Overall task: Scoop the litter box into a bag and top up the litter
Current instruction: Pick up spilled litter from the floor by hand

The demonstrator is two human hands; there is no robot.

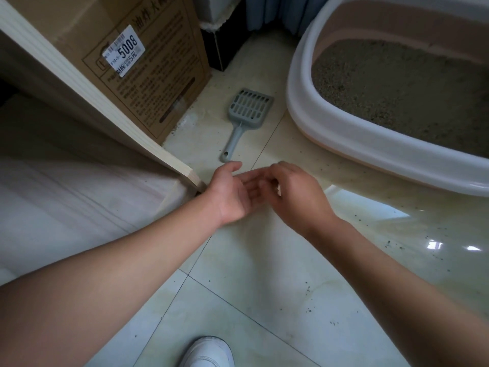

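Litter box (344, 129) sits on the floor (264, 274), ahead right. Scoop (247, 112) lies near it, handle toward us, likely for easy reach. Our left hand (230, 194) is relaxed and empty. Right hand (296, 192) curls over it; we cannot tell what it holds.

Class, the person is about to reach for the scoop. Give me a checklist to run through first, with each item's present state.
1. Scoop lies free on the floor, handle toward the person: ok.
2. Left hand empty: ok.
3. Right hand empty: cannot tell, fingers curled.
4. Litter box open, litter reachable: ok.
5. Waste bag in view: not ok, none visible.
6. Cardboard box holds top-up litter: cannot tell, contents hidden.
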